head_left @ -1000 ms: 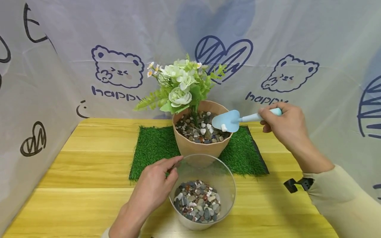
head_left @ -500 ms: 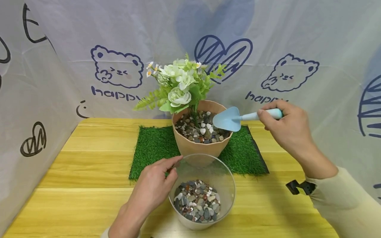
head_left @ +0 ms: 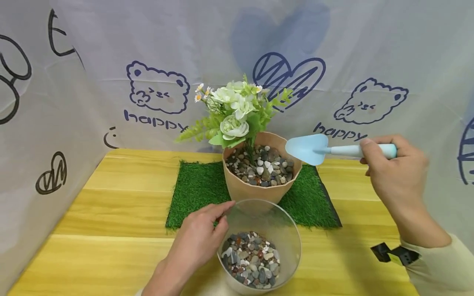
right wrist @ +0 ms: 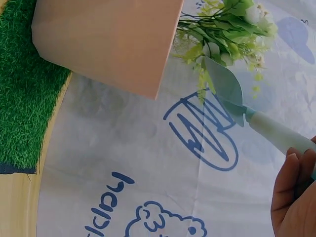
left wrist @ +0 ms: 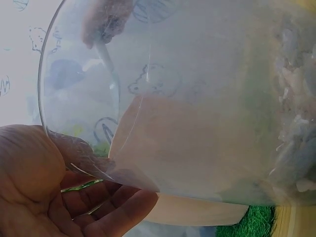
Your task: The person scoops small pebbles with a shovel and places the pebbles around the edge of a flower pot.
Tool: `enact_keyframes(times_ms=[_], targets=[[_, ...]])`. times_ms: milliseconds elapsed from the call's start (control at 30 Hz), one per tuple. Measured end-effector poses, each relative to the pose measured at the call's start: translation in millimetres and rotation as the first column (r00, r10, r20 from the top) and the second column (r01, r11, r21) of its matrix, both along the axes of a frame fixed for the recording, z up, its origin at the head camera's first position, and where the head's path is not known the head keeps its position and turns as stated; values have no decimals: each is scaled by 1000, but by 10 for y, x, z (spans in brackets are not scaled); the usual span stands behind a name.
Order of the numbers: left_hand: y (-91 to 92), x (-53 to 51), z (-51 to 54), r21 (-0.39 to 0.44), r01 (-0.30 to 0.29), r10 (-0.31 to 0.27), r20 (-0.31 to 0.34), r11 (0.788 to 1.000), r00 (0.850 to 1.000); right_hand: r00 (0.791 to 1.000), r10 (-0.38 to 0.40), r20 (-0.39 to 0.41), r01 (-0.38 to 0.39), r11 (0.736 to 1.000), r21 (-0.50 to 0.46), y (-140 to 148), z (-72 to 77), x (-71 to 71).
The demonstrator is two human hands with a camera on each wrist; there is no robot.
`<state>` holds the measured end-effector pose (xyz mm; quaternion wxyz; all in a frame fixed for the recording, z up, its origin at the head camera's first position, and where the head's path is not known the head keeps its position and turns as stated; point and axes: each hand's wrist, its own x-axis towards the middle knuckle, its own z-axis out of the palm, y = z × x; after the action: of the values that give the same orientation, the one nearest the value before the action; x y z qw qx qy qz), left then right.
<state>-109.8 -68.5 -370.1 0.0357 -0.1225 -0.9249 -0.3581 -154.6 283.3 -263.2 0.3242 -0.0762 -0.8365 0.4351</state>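
Observation:
My right hand (head_left: 398,172) grips the pale handle of a light blue trowel (head_left: 307,149). The trowel's blade is just over the right rim of a peach flowerpot (head_left: 255,192), and I see nothing lying on it. Inside the pot, mixed pebbles (head_left: 266,166) surround the stems of a white-flowered bouquet (head_left: 237,113). Nearer me stands a clear plastic bucket (head_left: 290,230), its bottom covered with more pebbles (head_left: 253,261). My left hand (head_left: 200,236) holds the bucket's left rim; the left wrist view shows its fingers against the clear wall.
Under the pot lies a green turf mat (head_left: 196,193) on a yellow wooden table (head_left: 122,213). A printed cloth (head_left: 222,37) hangs close behind the table and along its left side. A black strap device (head_left: 394,255) sits at my right wrist.
The white stone on the trowel a second ago is gone from the blade. My right hand has drawn the trowel to the right, away from the pot's middle. The left hand stays at the bucket rim.

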Motion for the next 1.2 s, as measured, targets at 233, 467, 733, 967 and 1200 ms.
enact_keyframes(times_ms=[233,467,733,967,1200], targets=[[40,30,-5,-8,20,-21,-30,1000,999,1000,-26,0,26,996,-91,42,-10,143],[45,38,-3,2,22,-21,-12,1000,1000,998,39,-46,-43,995,-86,-49,-82,344],[39,31,-5,21,18,-18,6,1000,1000,992,-22,-121,18,999,-37,0,-169,569],[19,6,-9,14,2,-2,0,1000,1000,976,-188,-110,195,979,59,226,-365,685],[3,-12,-11,20,11,-11,1,1000,1000,967,-145,209,136,989,60,282,-759,815]])
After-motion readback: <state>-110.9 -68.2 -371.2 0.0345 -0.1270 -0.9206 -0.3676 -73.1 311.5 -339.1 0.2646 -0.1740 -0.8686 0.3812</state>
